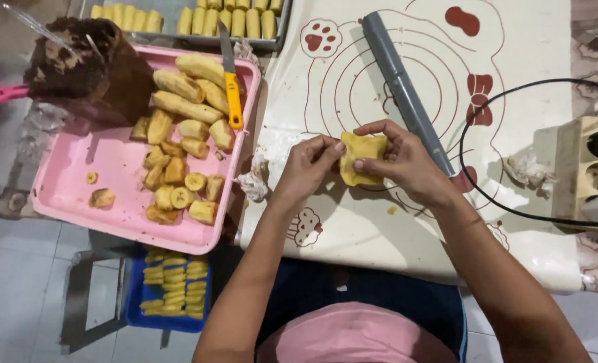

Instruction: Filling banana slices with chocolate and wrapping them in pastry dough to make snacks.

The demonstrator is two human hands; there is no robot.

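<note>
Both hands, left hand (310, 163) and right hand (394, 158), I see pinching one dough piece (361, 158) beside one gray rolling pin (404, 89).

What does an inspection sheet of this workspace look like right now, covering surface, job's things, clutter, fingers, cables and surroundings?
Surface: cream baking mat with printed circles and paw and bow marks.
Job's things: a yellow dough piece pinched between left hand and right hand; grey rolling pin lying beside it on the mat.
Clutter: pink tray of peeled banana pieces, a yellow-handled knife across it, a dark tub of brown filling, scrap bits on the mat.
Fingers: both hands' fingers closed on the dough.
Cables: black cable looping over the mat's right side.
Surroundings: metal tray of rolled pieces at top, blue tray of them lower down, tiled floor.
</note>
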